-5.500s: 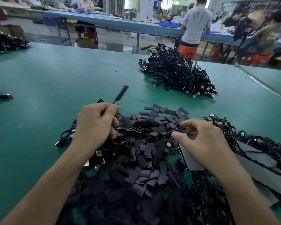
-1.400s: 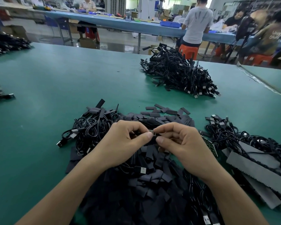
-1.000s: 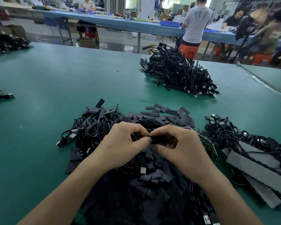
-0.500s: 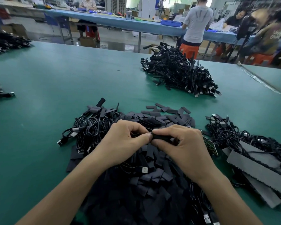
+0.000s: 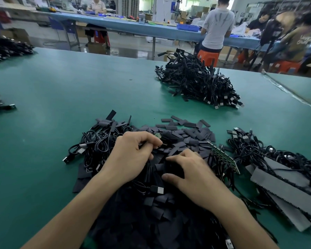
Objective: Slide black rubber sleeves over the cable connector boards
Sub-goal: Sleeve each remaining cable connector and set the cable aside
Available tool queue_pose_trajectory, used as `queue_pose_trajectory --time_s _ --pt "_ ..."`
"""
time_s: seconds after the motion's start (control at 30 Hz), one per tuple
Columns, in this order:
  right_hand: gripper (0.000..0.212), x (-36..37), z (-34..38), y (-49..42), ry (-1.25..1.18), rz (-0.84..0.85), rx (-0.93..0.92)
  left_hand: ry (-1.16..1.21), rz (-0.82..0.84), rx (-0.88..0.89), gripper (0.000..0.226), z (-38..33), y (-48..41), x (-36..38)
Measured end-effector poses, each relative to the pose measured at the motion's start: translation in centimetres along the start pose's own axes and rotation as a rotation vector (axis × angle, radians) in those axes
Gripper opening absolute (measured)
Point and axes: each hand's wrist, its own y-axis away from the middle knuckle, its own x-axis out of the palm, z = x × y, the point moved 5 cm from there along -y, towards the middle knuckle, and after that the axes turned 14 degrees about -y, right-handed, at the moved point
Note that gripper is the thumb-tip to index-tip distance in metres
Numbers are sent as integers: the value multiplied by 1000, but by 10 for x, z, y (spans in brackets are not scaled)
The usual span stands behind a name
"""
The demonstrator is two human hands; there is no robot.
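Note:
My left hand [image 5: 131,155] is closed on a black cable whose small green connector board [image 5: 158,135] sticks out past the fingertips. A black sleeve end lies right beside the board. My right hand [image 5: 190,169] rests palm down on the heap of flat black rubber sleeves [image 5: 185,133], thumb and fingers spread and dipped into the pieces. I see nothing lifted in it. A bundle of coiled black USB cables [image 5: 97,142] lies just left of my left hand.
A green strip of joined connector boards [image 5: 223,157] lies right of my right hand. Beyond it are tangled cables [image 5: 267,155] and grey strips [image 5: 285,187]. A big cable pile [image 5: 197,83] sits far centre. More cables lie at the left edge [image 5: 0,105]. People work at blue benches behind.
The hands were pinched together on one sleeve and board. Now my right hand has let go and dropped onto the sleeve heap, while my left hand keeps the cable.

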Motion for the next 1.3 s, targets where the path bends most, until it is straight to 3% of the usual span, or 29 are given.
queue_pose_trajectory --time_s 0.17,0.33,0.43,0.5,0.73,0.93,1.3 --pt "22 -12 11 1 -171 -126 -111 0 -7 -18 32 1 -1 -1" --pt "19 -26 13 2 -604 -256 -126 65 44 48 11 -8 2 1" --pt "22 -31 13 2 -815 -280 -134 107 98 112 22 -14 5 2" --pt "22 -33 14 3 -873 -285 -149 86 124 134 17 -17 6 3" --pt "27 -37 24 8 -632 -238 -238 72 153 120 16 -14 5 5" --pt "30 -39 29 11 -510 -265 -291 123 201 97 34 -12 5 8" --pt "28 -42 25 11 -500 -320 -287 135 196 92 15 -13 5 5"
